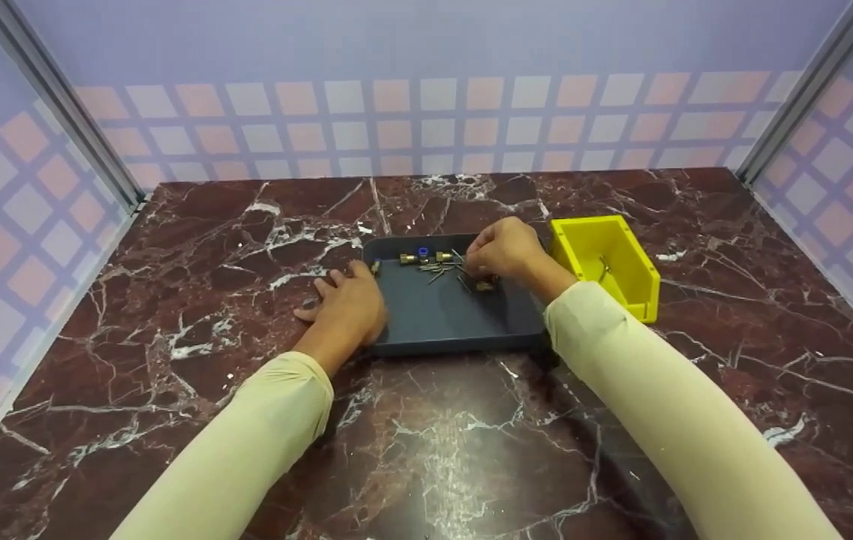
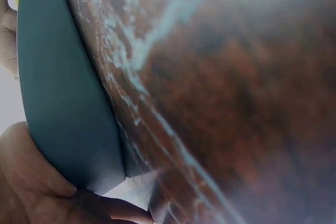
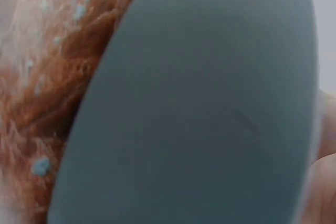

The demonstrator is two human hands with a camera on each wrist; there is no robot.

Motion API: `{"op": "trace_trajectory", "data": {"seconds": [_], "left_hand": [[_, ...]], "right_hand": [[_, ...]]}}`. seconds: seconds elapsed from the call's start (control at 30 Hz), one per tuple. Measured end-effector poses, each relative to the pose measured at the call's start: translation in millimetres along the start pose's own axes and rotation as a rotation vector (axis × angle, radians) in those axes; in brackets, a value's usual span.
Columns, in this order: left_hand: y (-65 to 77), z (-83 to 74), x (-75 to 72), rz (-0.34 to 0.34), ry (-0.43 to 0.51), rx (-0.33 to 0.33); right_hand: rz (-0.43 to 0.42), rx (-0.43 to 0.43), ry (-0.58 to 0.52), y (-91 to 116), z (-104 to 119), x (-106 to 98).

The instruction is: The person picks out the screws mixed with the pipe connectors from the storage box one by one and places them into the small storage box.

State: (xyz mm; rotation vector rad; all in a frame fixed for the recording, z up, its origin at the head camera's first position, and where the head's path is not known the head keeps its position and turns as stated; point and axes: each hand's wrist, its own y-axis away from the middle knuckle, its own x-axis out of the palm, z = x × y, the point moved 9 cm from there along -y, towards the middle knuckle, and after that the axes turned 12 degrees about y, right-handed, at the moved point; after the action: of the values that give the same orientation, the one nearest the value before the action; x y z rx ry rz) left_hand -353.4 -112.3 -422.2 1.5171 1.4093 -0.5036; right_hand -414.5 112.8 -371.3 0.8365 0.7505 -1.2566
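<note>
A dark grey tray (image 1: 441,319) lies on the table with small metal parts in it. Near its far side are brass fittings (image 1: 408,259), a blue-ringed piece (image 1: 423,253) and several thin screws or pins (image 1: 436,277). My left hand (image 1: 351,304) rests against the tray's left edge, fingers spread outward; in the left wrist view its thumb (image 2: 47,174) touches the tray wall. Over the tray's right half, my right hand (image 1: 509,251) reaches down with bunched fingers beside a brass cluster (image 1: 485,286). Its fingertips are hidden, so whether they pinch a part is unclear.
Right of the tray stands a yellow open-front bin (image 1: 644,289) with a small metal piece (image 1: 605,268) inside. Everything sits on a dark red marble-patterned table (image 1: 171,405). Tiled-pattern panels (image 1: 426,45) close off the back and both sides.
</note>
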Motion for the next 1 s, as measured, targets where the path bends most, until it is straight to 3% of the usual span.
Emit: {"op": "trace_trajectory", "data": {"seconds": [0.17,0.43,0.73,1.0], "left_hand": [[-1.8,1.2,0.6,0.012,-0.015,-0.003],[-0.7,0.3,-0.1,-0.001,-0.012,0.006],[0.6,-0.7,-1.5,-0.016,-0.005,0.025],[-0.3,0.1,-0.5,0.004,0.0,0.012]], "right_hand": [[0.018,-0.015,-0.083,2.9,-1.9,-4.3],[0.089,-0.001,-0.321,8.7,-11.6,-5.1],[0.124,-0.01,-0.421,21.3,-12.2,-14.4],[0.109,0.016,-0.532,30.0,-20.6,-38.1]]}}
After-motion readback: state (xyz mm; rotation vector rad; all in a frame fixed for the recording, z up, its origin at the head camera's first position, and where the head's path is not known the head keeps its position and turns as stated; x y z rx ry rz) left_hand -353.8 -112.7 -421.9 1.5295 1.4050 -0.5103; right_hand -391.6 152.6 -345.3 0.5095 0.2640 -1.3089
